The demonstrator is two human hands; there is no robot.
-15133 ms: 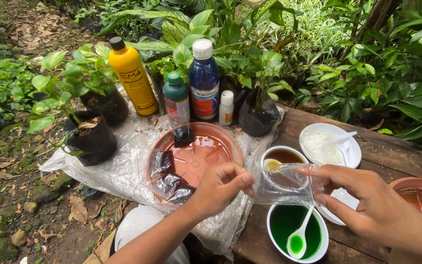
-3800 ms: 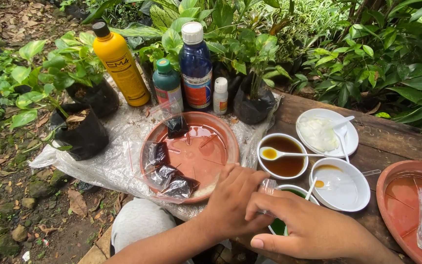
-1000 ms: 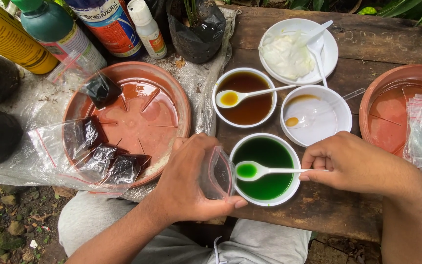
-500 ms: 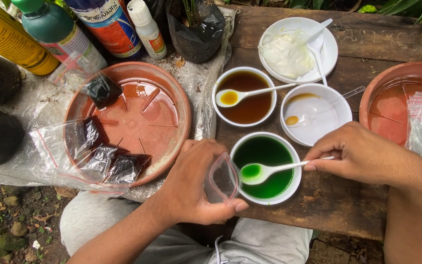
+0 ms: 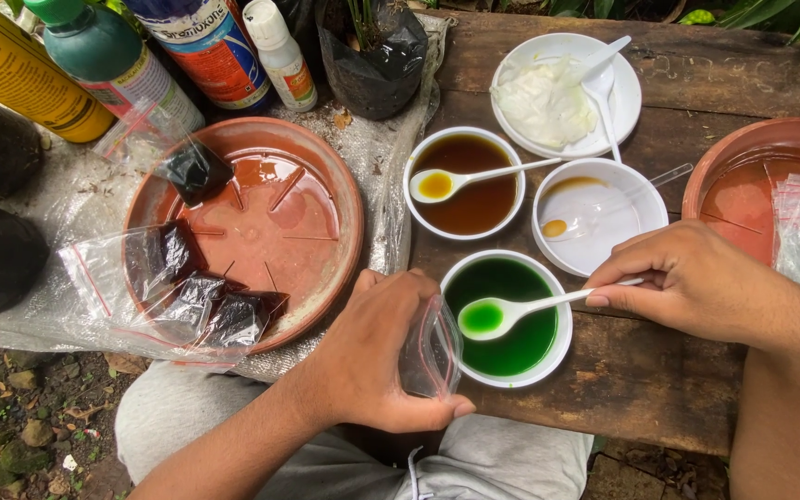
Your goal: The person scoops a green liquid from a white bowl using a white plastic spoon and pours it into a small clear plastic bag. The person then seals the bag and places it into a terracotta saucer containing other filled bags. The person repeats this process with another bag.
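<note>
While the left hand (image 5: 372, 356) grips a small clear bag (image 5: 430, 350) beside the green-liquid bowl (image 5: 507, 318), the right hand (image 5: 687, 282) pinches a white spoon (image 5: 502, 313) (filled green) over it; brown-liquid bowl (image 5: 468, 182) and terracotta saucer (image 5: 261, 218) crowd the counter (image 5: 641, 380).

Small bag (image 5: 430, 347): thin clear plastic, shiny, crinkly. Spoon (image 5: 511, 310): smooth white plastic, wet with glossy green liquid. Bowl (image 5: 562, 324): white, smooth, shiny. Desk (image 5: 641, 380): old rough wood, matt, dark. Round tray (image 5: 349, 199): reddish-brown plastic, wet shine. Sheet (image 5: 94, 194) under tray: clear bubbly plastic.
</note>
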